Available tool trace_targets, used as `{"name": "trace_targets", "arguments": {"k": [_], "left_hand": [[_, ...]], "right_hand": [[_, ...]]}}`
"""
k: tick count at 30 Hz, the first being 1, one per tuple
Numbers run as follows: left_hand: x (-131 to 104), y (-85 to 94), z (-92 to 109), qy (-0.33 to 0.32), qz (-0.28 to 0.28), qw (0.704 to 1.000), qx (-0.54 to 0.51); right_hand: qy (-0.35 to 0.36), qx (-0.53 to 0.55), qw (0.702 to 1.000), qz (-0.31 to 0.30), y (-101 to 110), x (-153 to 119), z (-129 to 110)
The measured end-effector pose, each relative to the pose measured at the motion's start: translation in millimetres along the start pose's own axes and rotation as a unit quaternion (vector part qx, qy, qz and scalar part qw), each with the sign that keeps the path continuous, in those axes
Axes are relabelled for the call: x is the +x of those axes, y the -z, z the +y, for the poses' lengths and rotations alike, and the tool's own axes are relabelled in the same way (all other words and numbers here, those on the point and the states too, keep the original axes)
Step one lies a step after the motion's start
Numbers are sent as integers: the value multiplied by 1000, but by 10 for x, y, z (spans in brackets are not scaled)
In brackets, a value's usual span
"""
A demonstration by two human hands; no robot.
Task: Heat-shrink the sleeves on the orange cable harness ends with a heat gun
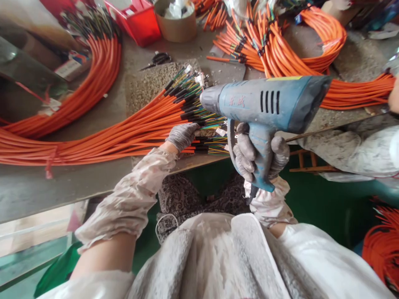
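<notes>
The right hand [260, 155] is wrapping its grip tight around the blue heat gun [264, 104] handle (bulky, top-heavy), nozzle aimed at the orange cable bundle [131, 133]. The left hand [183, 135] is pressing those limp, springy cable ends flat on the surface [62, 187], fingers curled over them.

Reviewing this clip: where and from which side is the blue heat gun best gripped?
By its pistol handle, from below and behind. The heat gun lies level, nozzle aimed left at the wire ends, and the handle hangs down clear of the hot tip. The right hand wraps it so; the left hand rests on the cables.
</notes>
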State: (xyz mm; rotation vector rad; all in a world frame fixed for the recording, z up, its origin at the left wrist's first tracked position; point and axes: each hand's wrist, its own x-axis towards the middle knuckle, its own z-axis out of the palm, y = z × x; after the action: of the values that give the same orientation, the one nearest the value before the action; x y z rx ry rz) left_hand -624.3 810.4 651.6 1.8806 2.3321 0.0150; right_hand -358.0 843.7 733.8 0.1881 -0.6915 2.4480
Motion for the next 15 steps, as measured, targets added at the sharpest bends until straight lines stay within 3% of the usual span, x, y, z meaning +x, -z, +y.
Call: {"name": "trace_targets", "arguments": {"k": [5, 8, 12, 15], "left_hand": [[-53, 30, 119, 22, -34, 998, 52], [-22, 52, 154, 3, -22, 999, 25], [106, 48, 174, -38, 2, 985, -168], [202, 38, 184, -69, -30, 931, -358]], "right_hand": [[-9, -12, 1000, 17, 1, 16, 0], [-9, -23, 1000, 8, 6, 33, -30], [3, -37, 999, -17, 36, 23, -70], [14, -31, 999, -18, 43, -6, -81]]}}
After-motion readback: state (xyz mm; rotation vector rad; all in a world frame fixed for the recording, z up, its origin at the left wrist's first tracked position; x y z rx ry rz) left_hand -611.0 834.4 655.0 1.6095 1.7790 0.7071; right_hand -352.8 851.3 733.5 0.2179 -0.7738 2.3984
